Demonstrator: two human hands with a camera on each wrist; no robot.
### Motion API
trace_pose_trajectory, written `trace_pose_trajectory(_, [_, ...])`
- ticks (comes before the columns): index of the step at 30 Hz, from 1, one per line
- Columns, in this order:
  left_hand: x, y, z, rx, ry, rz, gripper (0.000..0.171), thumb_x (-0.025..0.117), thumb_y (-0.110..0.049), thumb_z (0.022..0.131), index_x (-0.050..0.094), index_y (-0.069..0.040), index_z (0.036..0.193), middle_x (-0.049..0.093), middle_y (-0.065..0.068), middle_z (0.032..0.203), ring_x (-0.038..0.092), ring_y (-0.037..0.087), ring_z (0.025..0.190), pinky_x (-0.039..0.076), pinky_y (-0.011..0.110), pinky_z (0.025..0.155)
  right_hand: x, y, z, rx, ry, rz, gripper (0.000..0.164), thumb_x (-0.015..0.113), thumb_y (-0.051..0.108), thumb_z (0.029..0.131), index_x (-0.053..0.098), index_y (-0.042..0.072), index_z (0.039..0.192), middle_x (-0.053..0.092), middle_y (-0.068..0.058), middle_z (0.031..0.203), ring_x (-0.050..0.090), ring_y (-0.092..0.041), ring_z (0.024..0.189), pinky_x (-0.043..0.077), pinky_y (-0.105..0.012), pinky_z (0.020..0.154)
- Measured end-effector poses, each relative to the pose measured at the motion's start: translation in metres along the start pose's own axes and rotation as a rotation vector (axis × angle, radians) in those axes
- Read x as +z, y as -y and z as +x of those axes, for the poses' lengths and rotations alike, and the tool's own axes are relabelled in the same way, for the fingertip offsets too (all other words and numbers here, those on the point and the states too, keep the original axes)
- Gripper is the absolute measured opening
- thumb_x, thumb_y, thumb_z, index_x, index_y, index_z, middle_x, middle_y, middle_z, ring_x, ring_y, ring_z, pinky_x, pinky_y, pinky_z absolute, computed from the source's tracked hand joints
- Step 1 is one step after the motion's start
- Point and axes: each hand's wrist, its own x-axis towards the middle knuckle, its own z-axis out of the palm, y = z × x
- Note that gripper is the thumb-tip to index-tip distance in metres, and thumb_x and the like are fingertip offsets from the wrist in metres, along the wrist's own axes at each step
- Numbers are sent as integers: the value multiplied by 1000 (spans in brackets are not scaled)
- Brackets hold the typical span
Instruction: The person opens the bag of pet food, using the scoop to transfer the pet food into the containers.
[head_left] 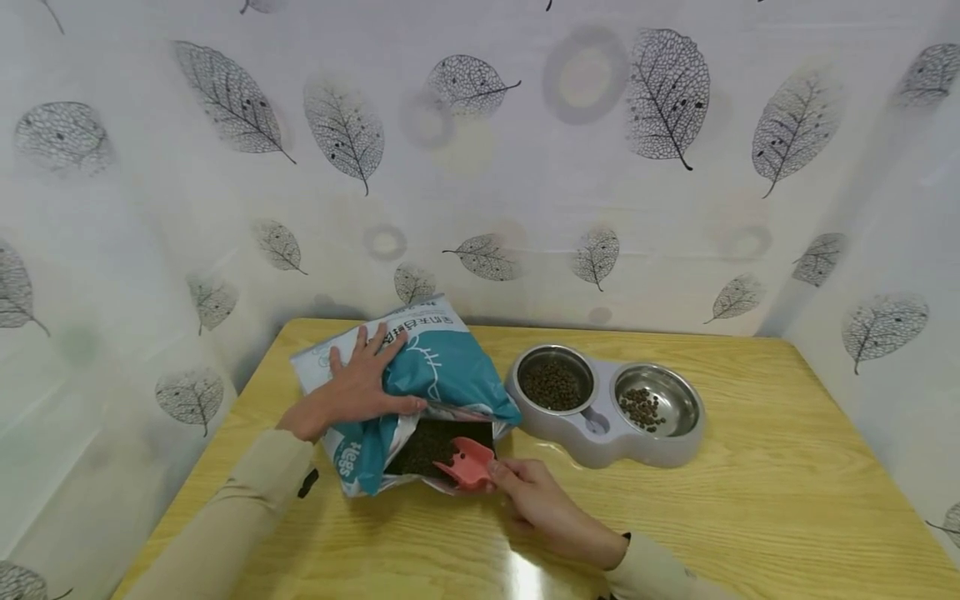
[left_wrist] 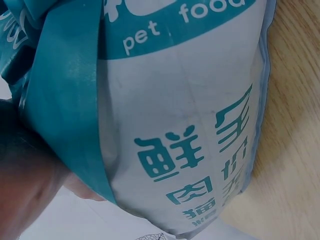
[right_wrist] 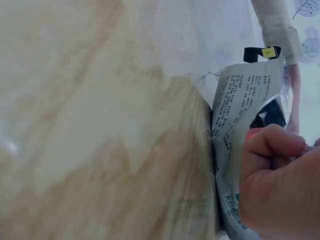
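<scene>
A teal and white pet food bag (head_left: 457, 367) lies on the table with its mouth facing me, dark kibble showing inside. My left hand (head_left: 358, 390) rests on top of the bag, fingers spread and thumb along the upper lip of the mouth. In my right hand (head_left: 551, 512) is the handle of a pink scoop (head_left: 472, 465), its blade at the mouth with a few dark bits on it. Printed lettering on the bag (left_wrist: 175, 95) fills the left wrist view. The right wrist view has my curled right hand (right_wrist: 282, 190) beside the bag's printed underside (right_wrist: 242, 100).
Right of the bag stands a grey double feeder (head_left: 600, 442). Its left steel bowl (head_left: 531, 367) holds more kibble than its right steel bowl (head_left: 686, 408). The wooden table (head_left: 787, 500) backs onto a leaf-patterned cloth (head_left: 510, 200).
</scene>
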Motion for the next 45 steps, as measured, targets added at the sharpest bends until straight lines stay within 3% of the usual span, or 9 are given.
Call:
trace_pose_trajectory(4, [0, 0, 0, 0, -2, -7, 119, 71, -72, 81, 11, -16, 167, -2, 22, 173, -10, 52, 156, -4, 85, 111, -4, 1, -4, -17, 22, 55, 38, 51, 33, 109, 61, 1, 91, 31, 11, 51, 22, -2, 41, 23, -19, 40])
trace_pose_trajectory(17, [1, 1, 0, 1, 4, -1, 119, 71, -72, 81, 9, -18, 167, -4, 20, 173, -12, 51, 156, -6, 84, 112, -9, 6, -11, -63, 72, 84, 37, 48, 35, 110, 60, 5, 92, 31, 12, 50, 24, 1, 41, 25, -18, 40])
trace_pose_trajectory(20, [1, 1, -1, 2, 4, -5, 119, 71, -72, 81, 10, -18, 167, -4, 20, 173, -13, 50, 156, -6, 84, 112, -10, 9, -12, -118, 100, 146, 36, 48, 35, 110, 60, 8, 91, 32, 13, 50, 26, 1, 41, 25, -17, 41])
trace_pose_trajectory(24, [0, 1, -1, 2, 5, -12, 119, 71, -72, 81, 10, -18, 167, -3, 21, 173, -12, 51, 157, -6, 84, 112, -12, 12, -13, -252, 158, 208, 35, 43, 32, 112, 57, 9, 89, 32, 13, 51, 24, 0, 42, 23, -18, 40])
trace_pose_trajectory(29, [1, 1, 0, 0, 3, -12, 118, 71, -72, 81, 11, -18, 167, -3, 21, 173, -12, 51, 157, -6, 84, 112, -14, 15, -12, -347, 188, 201, 34, 40, 28, 113, 59, 13, 89, 27, 7, 52, 21, -4, 42, 19, -21, 39])
trace_pose_trajectory(31, [0, 1, 0, 2, 1, -12, 118, 71, -71, 81, 11, -17, 167, -2, 22, 172, -12, 51, 156, -5, 85, 111, -16, 15, -12, -346, 174, 178, 35, 39, 27, 113, 59, 13, 88, 27, 7, 52, 22, -3, 42, 19, -22, 39])
trace_pose_trajectory(37, [1, 1, 0, 2, 0, -1, 118, 70, -72, 81, 11, -17, 167, -2, 22, 172, -10, 52, 156, -5, 85, 111, -30, 22, -16, -325, 55, 59, 36, 41, 25, 113, 56, 0, 91, 33, 12, 54, 24, 0, 43, 20, -20, 40])
trace_pose_trajectory(42, [1, 1, 0, 2, 3, -3, 119, 70, -73, 81, 10, -18, 167, -4, 21, 173, -12, 51, 156, -6, 84, 112, -51, 33, -23, -302, -79, -92, 40, 45, 24, 112, 56, -12, 97, 36, 12, 54, 25, 1, 43, 24, -17, 43])
trace_pose_trajectory(45, [0, 2, 1, 3, 5, 1, 120, 69, -75, 80, 9, -18, 167, -4, 21, 173, -12, 51, 156, -6, 84, 112, -67, 37, -26, -342, -151, -195, 41, 46, 21, 111, 58, -16, 100, 36, 12, 53, 28, 2, 43, 25, -18, 40])
